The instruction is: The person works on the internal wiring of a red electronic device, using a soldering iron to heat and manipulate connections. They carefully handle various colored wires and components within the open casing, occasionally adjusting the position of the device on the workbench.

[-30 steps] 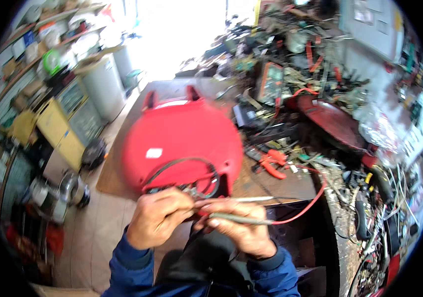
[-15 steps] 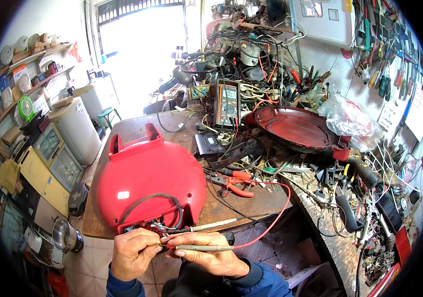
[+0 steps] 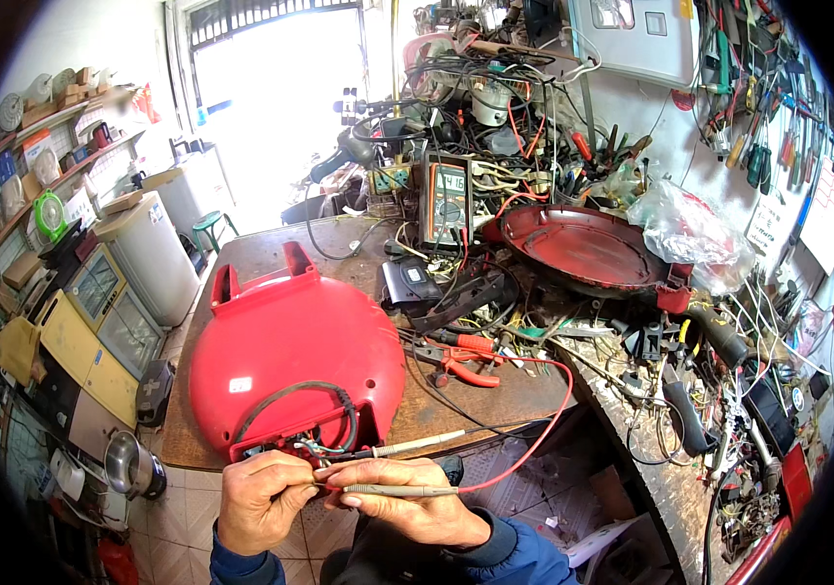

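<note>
A red rounded appliance shell lies on the table, with a black cable looped over its near side and thin wires showing in its opening. Just below that opening, my left hand pinches something small, mostly hidden by the fingers. My right hand grips a grey test probe with a red lead, its tip meeting the left fingertips. A second probe, on a black lead, lies along the upper side of my right fingers; whether they grip it is hidden. A multimeter stands upright behind, its display lit.
Red-handled pliers rest on the wooden table right of the shell. A round red pan-like part sits farther back, beside a clear plastic bag. Tangled cables and tools crowd the right bench. A metal pot is at lower left.
The reading on the multimeter's display has changed. Both hands and the probes stay nearly in place, and the whole view has shifted very slightly.
</note>
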`<state>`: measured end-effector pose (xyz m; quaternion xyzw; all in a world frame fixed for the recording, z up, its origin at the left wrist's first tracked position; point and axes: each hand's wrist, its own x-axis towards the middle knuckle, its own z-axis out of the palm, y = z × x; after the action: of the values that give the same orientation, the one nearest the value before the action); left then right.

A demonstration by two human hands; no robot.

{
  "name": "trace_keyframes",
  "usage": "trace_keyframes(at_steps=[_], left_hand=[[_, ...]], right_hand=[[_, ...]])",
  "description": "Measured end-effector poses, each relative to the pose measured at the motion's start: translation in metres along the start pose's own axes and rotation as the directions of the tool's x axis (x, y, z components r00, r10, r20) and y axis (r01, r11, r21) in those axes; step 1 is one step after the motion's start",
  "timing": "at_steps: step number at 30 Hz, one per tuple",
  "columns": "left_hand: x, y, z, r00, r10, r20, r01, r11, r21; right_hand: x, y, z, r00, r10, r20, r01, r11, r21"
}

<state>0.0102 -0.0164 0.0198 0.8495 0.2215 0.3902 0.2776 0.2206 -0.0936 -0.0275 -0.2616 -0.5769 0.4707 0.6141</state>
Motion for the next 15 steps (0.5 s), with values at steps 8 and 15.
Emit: trace_keyframes(at_steps=[8, 15], left_hand=[[0.001, 0.006, -0.004, 0.999, 0.041, 0.014, -0.042, 0.998, 0.043], [0.006, 0.001, -0.003, 0.998, 0.058, 0.027, -0.058, 0.998, -0.001]], right_hand=[[-0.001, -0.003, 0.006, 0.997, 0.073, -0.031, -0.068, 0.99, 0.127], [0.002, -0.014, 0.006, 0.995, 0.022, -0.097, -0.024, 1.0, -0.019]])
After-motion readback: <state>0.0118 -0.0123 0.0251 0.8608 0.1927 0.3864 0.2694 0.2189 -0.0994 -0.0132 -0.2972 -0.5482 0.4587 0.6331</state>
